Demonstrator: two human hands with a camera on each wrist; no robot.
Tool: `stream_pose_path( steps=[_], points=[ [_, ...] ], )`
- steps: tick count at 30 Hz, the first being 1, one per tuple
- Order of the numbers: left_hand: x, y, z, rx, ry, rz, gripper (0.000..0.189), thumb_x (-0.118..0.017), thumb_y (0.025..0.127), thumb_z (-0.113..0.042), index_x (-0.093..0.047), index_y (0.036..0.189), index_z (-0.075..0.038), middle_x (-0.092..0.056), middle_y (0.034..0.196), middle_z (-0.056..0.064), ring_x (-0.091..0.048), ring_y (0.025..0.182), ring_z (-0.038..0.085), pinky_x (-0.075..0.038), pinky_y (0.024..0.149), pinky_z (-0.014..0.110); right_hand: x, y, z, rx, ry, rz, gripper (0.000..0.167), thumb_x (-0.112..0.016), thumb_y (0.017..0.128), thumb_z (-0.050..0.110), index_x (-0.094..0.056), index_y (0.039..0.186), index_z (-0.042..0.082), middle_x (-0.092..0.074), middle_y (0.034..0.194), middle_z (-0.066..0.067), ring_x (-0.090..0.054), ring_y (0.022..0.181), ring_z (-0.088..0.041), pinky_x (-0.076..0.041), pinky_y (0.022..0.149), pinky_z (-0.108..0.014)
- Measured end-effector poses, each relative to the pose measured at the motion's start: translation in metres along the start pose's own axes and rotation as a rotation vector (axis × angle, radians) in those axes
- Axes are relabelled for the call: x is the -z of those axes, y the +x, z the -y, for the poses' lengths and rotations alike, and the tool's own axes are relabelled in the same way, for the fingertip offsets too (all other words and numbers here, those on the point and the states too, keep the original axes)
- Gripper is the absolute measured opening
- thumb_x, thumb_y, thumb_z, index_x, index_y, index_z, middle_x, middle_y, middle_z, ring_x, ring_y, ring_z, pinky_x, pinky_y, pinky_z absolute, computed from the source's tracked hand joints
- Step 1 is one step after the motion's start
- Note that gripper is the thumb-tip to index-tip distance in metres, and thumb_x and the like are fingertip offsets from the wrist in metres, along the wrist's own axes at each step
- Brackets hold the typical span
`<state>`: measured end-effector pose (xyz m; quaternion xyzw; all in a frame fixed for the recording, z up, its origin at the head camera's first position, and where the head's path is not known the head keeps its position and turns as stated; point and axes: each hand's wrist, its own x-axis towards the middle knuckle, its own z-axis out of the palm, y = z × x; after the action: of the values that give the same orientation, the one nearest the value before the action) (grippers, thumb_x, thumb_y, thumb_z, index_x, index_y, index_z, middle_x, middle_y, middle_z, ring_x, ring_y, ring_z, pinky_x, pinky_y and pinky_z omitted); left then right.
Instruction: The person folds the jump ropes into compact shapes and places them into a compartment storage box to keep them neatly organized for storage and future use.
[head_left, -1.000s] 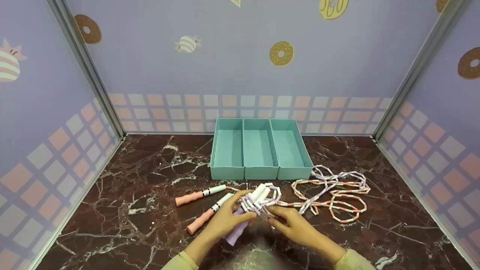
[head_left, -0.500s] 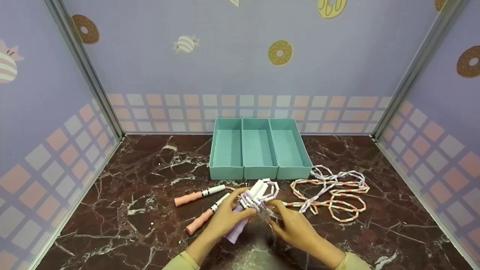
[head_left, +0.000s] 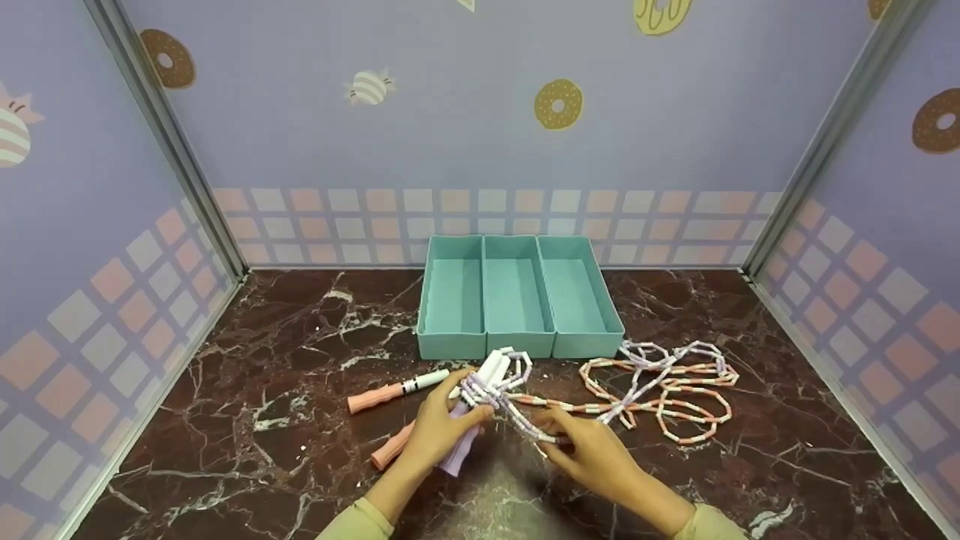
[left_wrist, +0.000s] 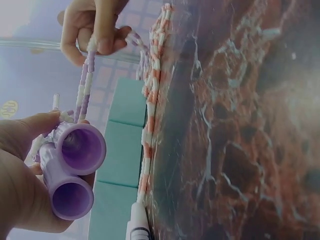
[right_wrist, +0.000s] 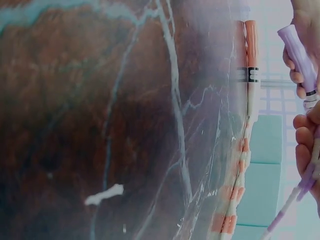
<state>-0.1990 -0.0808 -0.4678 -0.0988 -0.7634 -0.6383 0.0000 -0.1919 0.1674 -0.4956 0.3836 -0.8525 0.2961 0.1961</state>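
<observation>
My left hand (head_left: 439,429) grips the two purple handles (head_left: 459,451) of a beaded jump rope, side by side, their white ends pointing away from me. Purple-and-white beaded rope (head_left: 519,420) lies wrapped around them, with one loop standing out past the white ends. The handles' hollow butts show in the left wrist view. To the right, my right hand (head_left: 592,454) pinches a doubled stretch of this rope, which runs between both hands. The rest of it lies in loops on the table. An orange handle (head_left: 375,397) lies left of my left hand; a second orange handle (head_left: 392,448) is partly hidden behind it.
A teal box (head_left: 520,345) with three compartments stands at the back middle, nothing visible inside. Orange-and-white beaded rope (head_left: 555,406) runs right across the dark marbled table (head_left: 300,480) into loops, tangled with the purple rope. Patterned walls (head_left: 450,135) enclose the back and sides.
My left hand has shifted left with the purple handles, and the gap between the hands has widened. A longer stretch of purple rope now shows between them. My right hand has barely moved.
</observation>
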Motion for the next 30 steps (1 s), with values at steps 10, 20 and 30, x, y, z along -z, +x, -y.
stream_pose_path(
  steps=[10, 20, 30],
  points=[
    [0.007, 0.006, 0.008, -0.002, 0.09, -0.066, 0.06, -0.077, 0.083, -0.012, -0.053, 0.138, -0.004, -0.07, 0.093, 0.023, -0.069, 0.06, 0.019, -0.058, 0.053, 0.026, 0.001, 0.0, 0.0, 0.03, -0.023, -0.053, 0.016, -0.08, 0.08, 0.013, -0.066, 0.087, 0.018, -0.071, 0.077, 0.009, -0.062, 0.067, 0.002, -0.05, 0.059, -0.01],
    [0.012, 0.009, 0.016, 0.008, 0.138, -0.076, 0.065, -0.078, 0.082, -0.013, -0.051, 0.139, 0.003, -0.071, 0.093, 0.026, -0.068, 0.058, 0.016, -0.058, 0.052, 0.027, 0.008, 0.004, 0.006, 0.212, -0.064, -0.086, 0.02, -0.083, 0.076, 0.013, -0.066, 0.086, 0.018, -0.069, 0.076, 0.009, -0.06, 0.061, -0.003, -0.047, 0.058, -0.008],
    [0.008, 0.009, 0.019, -0.037, 0.406, 0.005, 0.057, -0.08, 0.08, -0.022, -0.061, 0.131, -0.007, -0.073, 0.102, 0.021, -0.063, 0.059, 0.011, -0.052, 0.055, 0.024, 0.023, 0.021, 0.008, 0.408, -0.128, -0.032, 0.012, -0.079, 0.082, 0.019, -0.07, 0.09, 0.018, -0.067, 0.084, 0.009, -0.06, 0.073, -0.005, -0.049, 0.069, -0.02]
  ],
)
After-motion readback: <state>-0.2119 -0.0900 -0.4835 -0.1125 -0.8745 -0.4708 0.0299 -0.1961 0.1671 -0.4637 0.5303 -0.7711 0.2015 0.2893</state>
